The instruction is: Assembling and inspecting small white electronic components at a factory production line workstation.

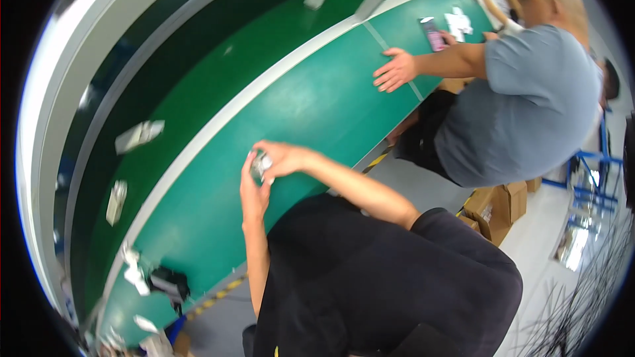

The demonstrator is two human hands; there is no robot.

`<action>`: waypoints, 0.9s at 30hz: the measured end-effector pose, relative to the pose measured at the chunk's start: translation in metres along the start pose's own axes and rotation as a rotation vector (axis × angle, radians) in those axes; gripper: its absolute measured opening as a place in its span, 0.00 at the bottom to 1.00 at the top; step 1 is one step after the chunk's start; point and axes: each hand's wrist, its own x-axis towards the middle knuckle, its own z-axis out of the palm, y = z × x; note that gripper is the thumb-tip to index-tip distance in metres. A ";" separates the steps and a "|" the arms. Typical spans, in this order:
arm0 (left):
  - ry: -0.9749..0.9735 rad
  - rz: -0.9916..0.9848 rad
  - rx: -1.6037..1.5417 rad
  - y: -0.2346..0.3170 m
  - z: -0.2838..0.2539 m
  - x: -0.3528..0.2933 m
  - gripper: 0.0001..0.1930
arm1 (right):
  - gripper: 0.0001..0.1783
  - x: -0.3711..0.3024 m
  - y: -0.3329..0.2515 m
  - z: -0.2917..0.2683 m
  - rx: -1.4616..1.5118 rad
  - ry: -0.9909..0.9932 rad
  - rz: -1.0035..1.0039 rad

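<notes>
Over the green tabletop (301,109), a small whitish-and-grey thing (261,163) sits between my two hands; it is blurred, and the fingers hide much of it, so its kind is unclear. My left hand (253,192) grips it from the near left side, fingers curled up around it. From the right, my right hand (283,158) closes on the same thing, with the fingertips of both hands nearly meeting at its far side.
Beyond the table's pale edge runs a green conveyor belt (198,109) carrying several whitish packets (139,137). A co-worker in a grey-blue shirt (529,106) stretches a hand (397,71) over the table. A black object (169,283) lies near left; cardboard boxes (496,211) stand right.
</notes>
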 end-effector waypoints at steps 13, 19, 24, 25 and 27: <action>0.039 0.067 -0.081 -0.013 -0.020 -0.014 0.28 | 0.47 -0.005 -0.048 0.015 0.163 -0.147 0.185; 0.023 0.092 -0.063 -0.012 -0.031 -0.017 0.27 | 0.42 0.005 -0.038 0.017 0.283 -0.172 0.208; -0.014 0.129 -0.076 -0.012 -0.034 -0.021 0.27 | 0.36 0.001 -0.034 0.026 0.186 -0.087 0.262; 0.004 0.120 -0.085 -0.013 -0.034 -0.022 0.27 | 0.36 -0.001 -0.044 0.028 0.186 -0.085 0.264; 0.038 0.104 -0.101 -0.016 -0.038 -0.025 0.28 | 0.37 -0.006 -0.067 0.031 0.039 -0.046 0.306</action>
